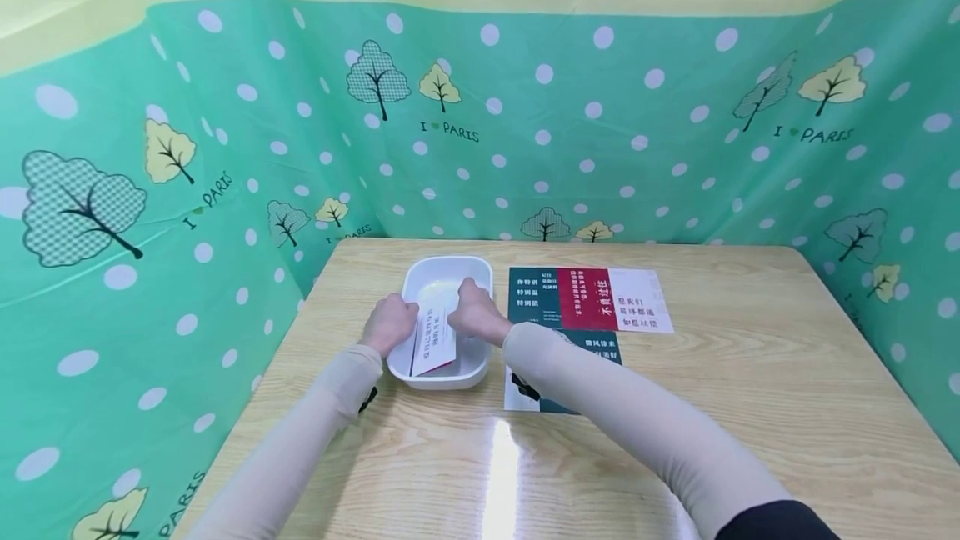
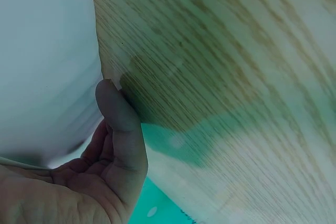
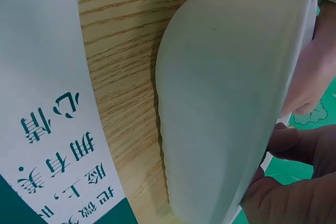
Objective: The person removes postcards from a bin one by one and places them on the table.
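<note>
A white plastic tub (image 1: 471, 369) stands on the left part of the table, with a white printed card (image 1: 435, 340) inside it. My left hand (image 1: 392, 323) grips the tub's left rim; in the left wrist view its thumb (image 2: 123, 114) lies along the outer wall. Reaching in over the right rim, my right hand (image 1: 478, 313) pinches the card by its right side. A red edge shows under the card's lower end. In the right wrist view the tub's wall (image 3: 220, 93) hides most of the inside, and fingertips (image 3: 291, 142) show above the rim.
Right of the tub several printed cards lie flat: a dark green card (image 1: 534, 294), a red card (image 1: 588, 298) and a white card (image 1: 641, 298). My right forearm (image 1: 622, 407) covers part of the nearer ones. A green dotted curtain (image 1: 510, 132) surrounds the wooden table (image 1: 750, 373).
</note>
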{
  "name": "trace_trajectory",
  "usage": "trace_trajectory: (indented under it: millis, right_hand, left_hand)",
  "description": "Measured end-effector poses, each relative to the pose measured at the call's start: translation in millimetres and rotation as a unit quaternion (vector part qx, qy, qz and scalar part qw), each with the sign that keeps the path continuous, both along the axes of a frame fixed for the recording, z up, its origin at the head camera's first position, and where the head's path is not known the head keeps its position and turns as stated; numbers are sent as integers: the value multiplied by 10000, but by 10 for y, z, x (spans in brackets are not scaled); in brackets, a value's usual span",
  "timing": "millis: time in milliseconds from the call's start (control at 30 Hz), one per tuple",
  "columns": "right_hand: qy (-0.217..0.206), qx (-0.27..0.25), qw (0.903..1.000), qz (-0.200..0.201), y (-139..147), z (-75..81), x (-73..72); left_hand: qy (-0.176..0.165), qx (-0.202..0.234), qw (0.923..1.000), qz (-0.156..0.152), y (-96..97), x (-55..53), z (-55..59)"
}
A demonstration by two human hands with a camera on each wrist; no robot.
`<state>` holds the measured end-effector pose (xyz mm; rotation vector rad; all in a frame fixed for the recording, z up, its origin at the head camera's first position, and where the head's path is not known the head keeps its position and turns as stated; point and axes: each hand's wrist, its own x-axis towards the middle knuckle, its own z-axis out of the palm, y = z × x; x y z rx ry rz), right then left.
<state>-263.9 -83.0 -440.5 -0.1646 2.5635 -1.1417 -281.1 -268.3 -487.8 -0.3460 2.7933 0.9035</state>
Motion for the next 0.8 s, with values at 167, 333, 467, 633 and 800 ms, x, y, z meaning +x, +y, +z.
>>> trace_trajectory:
  millis: [167, 333, 467, 633, 800]
  right_hand:
    - [-65, 79, 9999, 53, 2, -13, -29]
    - [159, 228, 9995, 164, 13, -15, -77]
    - [249, 101, 9995, 136, 45, 0, -71]
    - [359, -56, 9993, 15, 86, 34, -16]
    - [361, -198, 9991, -82, 110, 71, 4]
  left_hand:
    - [-38, 39, 10000, 18, 0, 9, -11]
    - [126, 75, 9999, -36, 7, 25, -10]
    - [195, 89, 9997, -66, 2, 31, -6]
    - [92, 130, 9999, -16, 10, 29, 3]
    - [-21, 166, 9998, 65, 17, 28, 9]
